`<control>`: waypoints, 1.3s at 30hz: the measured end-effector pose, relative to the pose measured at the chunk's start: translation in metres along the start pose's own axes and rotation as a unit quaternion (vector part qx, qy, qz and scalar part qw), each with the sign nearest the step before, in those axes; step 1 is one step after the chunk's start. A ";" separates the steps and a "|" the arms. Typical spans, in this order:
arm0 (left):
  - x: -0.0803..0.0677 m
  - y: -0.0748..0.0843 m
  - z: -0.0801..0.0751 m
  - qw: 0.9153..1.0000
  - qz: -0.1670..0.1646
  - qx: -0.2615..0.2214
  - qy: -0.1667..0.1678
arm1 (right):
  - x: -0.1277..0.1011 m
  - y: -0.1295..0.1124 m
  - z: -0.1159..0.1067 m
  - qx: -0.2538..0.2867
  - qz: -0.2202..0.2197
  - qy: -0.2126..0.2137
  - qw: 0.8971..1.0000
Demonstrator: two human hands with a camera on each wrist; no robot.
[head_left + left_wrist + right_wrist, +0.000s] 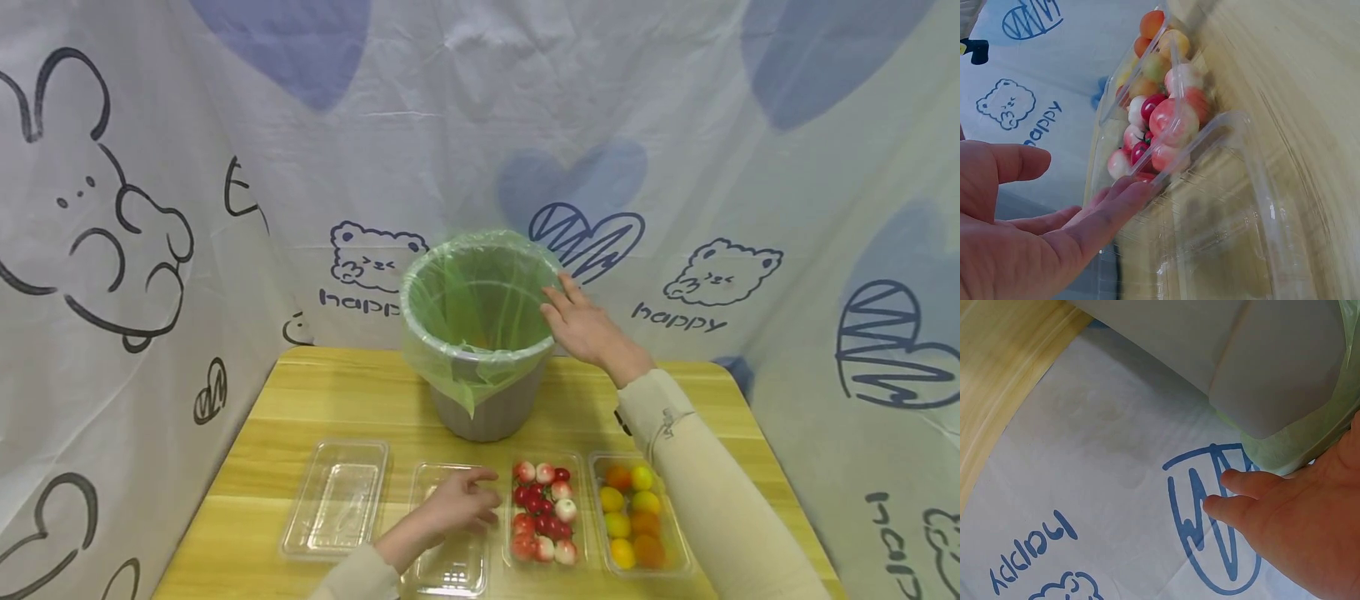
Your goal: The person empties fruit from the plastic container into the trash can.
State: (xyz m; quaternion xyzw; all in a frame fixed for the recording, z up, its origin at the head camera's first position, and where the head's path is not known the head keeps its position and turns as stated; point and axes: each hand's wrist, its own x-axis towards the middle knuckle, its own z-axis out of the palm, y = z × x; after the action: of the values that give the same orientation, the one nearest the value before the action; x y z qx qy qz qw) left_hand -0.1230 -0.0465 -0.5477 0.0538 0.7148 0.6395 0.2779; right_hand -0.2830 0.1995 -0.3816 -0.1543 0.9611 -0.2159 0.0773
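A grey bin lined with a green bag stands at the back middle of the wooden table. My right hand lies flat against the bin's right rim, fingers straight; the right wrist view shows those fingers beside the bag's edge. My left hand rests with straight fingers on an empty clear tray. In the left wrist view its fingertips touch that tray's edge, next to a tray of red and white fruits.
A second empty clear tray lies at the left of the row. A tray of orange and yellow fruits lies at the right end. A printed cloth backdrop closes in the table at the back and sides.
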 end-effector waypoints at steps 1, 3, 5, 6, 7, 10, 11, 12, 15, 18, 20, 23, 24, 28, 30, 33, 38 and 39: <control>0.001 0.000 0.002 1.000 -0.001 -0.001 0.000 | 0.000 0.000 0.000 0.000 0.000 0.001 1.000; 0.002 0.000 0.005 1.000 -0.003 -0.002 0.001 | 0.000 -0.001 0.000 -0.001 0.000 0.001 1.000; 0.003 0.000 0.008 1.000 -0.003 -0.003 0.004 | 0.000 -0.001 0.000 0.000 0.001 0.001 1.000; 0.004 0.000 0.009 1.000 -0.001 0.000 0.007 | 0.000 -0.001 -0.001 0.000 0.001 0.001 1.000; 0.004 0.000 0.010 1.000 0.002 0.002 0.011 | -0.001 -0.001 -0.001 0.001 0.001 0.000 1.000; 0.006 -0.001 0.012 1.000 0.008 0.012 0.023 | -0.001 -0.001 0.000 0.003 0.003 -0.001 1.000; 0.007 -0.001 0.013 0.999 0.009 0.016 0.026 | -0.001 -0.001 0.000 0.003 0.004 -0.002 1.000; 0.007 -0.001 0.014 0.999 0.009 0.019 0.028 | -0.001 -0.001 0.000 0.002 0.004 -0.002 1.000; 0.009 -0.002 0.015 0.999 0.008 0.024 0.030 | -0.001 -0.001 0.000 0.003 0.005 -0.002 1.000; 0.011 -0.002 0.017 0.999 0.014 0.039 0.030 | -0.001 0.000 0.000 0.006 0.003 0.000 1.000; 0.012 -0.001 0.019 0.997 0.026 0.064 0.030 | -0.001 0.000 0.000 0.006 0.003 0.001 1.000; 0.015 -0.001 0.022 0.992 0.047 0.108 0.035 | -0.001 0.000 0.000 0.005 0.003 0.001 1.000; 0.017 -0.001 0.023 0.991 0.053 0.121 0.037 | -0.001 0.000 0.000 0.005 0.003 0.001 1.000; 0.021 -0.002 0.027 0.986 0.052 0.151 0.048 | -0.001 -0.001 0.000 -0.001 0.004 -0.002 1.000; 0.024 -0.004 0.028 0.984 0.051 0.162 0.051 | -0.001 -0.001 -0.001 -0.002 0.003 -0.001 1.000; 0.028 -0.007 0.029 0.981 0.049 0.178 0.053 | -0.001 -0.001 -0.001 -0.001 0.003 0.000 1.000; 0.034 -0.015 0.034 0.973 0.057 0.212 0.068 | 0.000 -0.001 -0.001 0.000 0.000 -0.001 1.000; 0.035 -0.016 0.035 0.972 0.058 0.216 0.072 | 0.000 -0.001 -0.001 -0.001 0.000 0.000 1.000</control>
State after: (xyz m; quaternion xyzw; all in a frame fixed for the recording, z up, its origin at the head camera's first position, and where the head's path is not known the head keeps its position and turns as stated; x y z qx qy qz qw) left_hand -0.1319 -0.0033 -0.5750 0.1076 0.8496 0.4874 0.1701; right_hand -0.2828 0.1993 -0.3808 -0.1548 0.9611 -0.2153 0.0772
